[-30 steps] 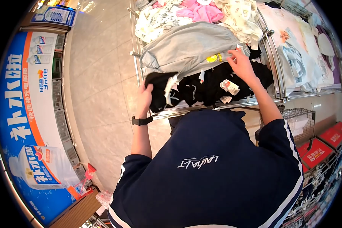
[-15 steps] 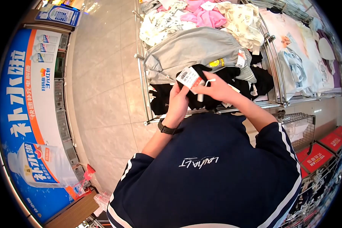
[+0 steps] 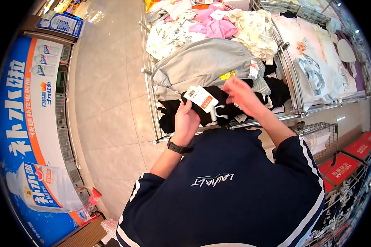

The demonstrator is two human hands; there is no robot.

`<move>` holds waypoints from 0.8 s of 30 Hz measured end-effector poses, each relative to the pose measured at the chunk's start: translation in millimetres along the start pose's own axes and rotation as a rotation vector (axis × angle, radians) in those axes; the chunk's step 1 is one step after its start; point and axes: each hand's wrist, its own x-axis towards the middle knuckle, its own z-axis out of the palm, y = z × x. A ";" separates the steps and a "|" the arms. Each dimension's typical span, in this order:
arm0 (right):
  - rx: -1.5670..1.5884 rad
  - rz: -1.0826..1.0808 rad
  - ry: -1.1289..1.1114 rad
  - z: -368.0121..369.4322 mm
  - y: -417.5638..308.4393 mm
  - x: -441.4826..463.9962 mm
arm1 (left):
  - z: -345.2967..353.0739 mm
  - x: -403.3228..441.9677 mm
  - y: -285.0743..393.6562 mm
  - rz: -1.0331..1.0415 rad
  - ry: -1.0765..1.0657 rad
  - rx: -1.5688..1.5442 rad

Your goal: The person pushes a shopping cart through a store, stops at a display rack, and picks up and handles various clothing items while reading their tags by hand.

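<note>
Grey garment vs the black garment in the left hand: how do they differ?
Colour: the grey garment is pale, the black garment dark.
Pose: grey lies spread across the pile; black is bunched, gripped by the left hand.
Print: grey shows a yellow print; none is visible on black.
Shared: a white-and-red tag shows at each.

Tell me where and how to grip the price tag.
Pinch the red-printed end of the price tag, probably best with the right hand from the right: the card looks flat, and that end points rightward, clear of the left hand, which holds the black garment.
</note>
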 end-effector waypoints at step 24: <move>-0.444 -0.140 -0.234 53.7 -37.7 -39.9 | 43.8 -13.1 17.8 0.610 -0.597 1.355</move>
